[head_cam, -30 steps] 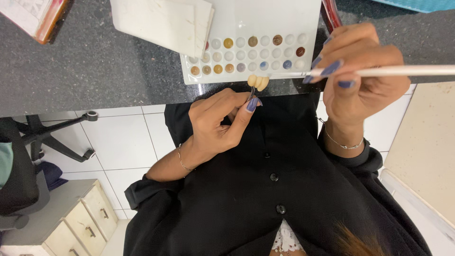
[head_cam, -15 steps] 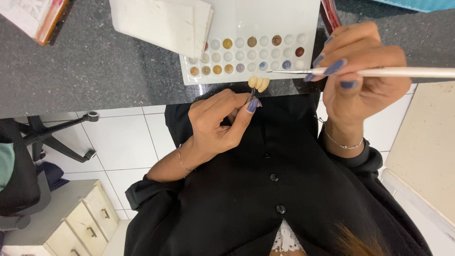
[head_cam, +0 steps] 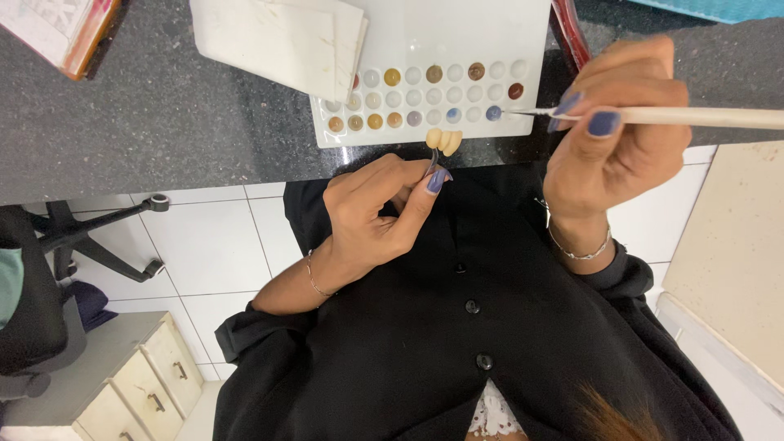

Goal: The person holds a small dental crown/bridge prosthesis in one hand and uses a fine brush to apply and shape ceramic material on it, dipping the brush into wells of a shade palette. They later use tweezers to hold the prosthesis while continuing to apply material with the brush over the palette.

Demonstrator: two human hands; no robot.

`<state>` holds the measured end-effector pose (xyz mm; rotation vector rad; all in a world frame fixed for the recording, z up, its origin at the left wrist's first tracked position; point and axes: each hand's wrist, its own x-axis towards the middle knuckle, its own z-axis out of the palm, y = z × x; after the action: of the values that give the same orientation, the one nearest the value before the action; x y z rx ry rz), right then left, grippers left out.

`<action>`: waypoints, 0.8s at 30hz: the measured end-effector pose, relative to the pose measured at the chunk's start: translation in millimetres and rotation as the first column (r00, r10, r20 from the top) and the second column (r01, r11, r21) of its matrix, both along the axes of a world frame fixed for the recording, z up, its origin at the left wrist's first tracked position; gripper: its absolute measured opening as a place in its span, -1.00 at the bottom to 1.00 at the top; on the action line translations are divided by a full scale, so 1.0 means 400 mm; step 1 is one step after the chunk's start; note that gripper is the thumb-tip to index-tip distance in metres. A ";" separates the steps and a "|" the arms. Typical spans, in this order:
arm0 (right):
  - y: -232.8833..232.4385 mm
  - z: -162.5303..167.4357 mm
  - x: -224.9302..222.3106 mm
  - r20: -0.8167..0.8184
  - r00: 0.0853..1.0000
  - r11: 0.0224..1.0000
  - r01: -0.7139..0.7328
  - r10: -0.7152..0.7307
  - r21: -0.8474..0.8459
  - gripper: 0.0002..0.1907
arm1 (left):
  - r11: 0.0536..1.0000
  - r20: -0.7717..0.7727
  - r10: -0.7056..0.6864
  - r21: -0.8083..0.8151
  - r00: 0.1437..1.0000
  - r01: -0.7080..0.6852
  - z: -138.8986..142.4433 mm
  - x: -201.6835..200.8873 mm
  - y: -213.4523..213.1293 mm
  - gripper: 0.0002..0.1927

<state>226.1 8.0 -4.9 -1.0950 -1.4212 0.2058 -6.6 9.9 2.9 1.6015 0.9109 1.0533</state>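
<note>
Left hand [head_cam: 371, 216] pinched shut on a thin metal holder [head_cam: 432, 162], thumb and forefinger pressed together low on its stem; the small cream tooth piece [head_cam: 443, 139] sits on its upper end, raised just at the near edge of the white palette [head_cam: 523, 24]. Held that way, I judge, so the fingers stay off the piece itself. Right hand [head_cam: 616, 131] closed around a slim white brush [head_cam: 694, 117], fingers bunched close to the tip for fine control; the brush tip [head_cam: 523, 112] lies at the palette's right end, beside a bluish well [head_cam: 493, 113]. Tooth piece and brush tip are near each other but apart. Wells hold tan, brown and grey colours. A folded white sheet [head_cam: 269, 41] overlaps the palette's left corner. Dark speckled counter [head_cam: 147, 122] runs to an edge right above the person's lap; both hands work just over that edge. Bare counter lies left of the palette. Office chair [head_cam: 49, 278] and drawer unit [head_cam: 139, 384] stand on the floor at left.
</note>
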 end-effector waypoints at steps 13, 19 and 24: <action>-0.002 0.003 0.000 0.062 0.998 0.999 0.014 -0.011 -0.042 -0.61 | 1.000 -0.002 -0.013 -0.003 1.000 0.013 0.001 0.002 0.001 -0.96; -0.001 0.001 0.004 0.046 0.999 1.000 0.001 0.001 -0.027 -0.60 | 1.000 0.007 -0.007 -0.001 1.000 0.007 -0.001 0.003 0.001 -0.96; -0.008 -0.012 0.006 -0.008 1.000 1.000 0.019 -0.019 0.022 -0.60 | 1.000 0.014 -0.012 -0.005 1.000 0.013 -0.002 0.001 0.000 -0.97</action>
<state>228.5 4.8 -9.9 -1.0882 -1.4028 0.1806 -6.2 9.9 1.9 1.5919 0.8929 1.0510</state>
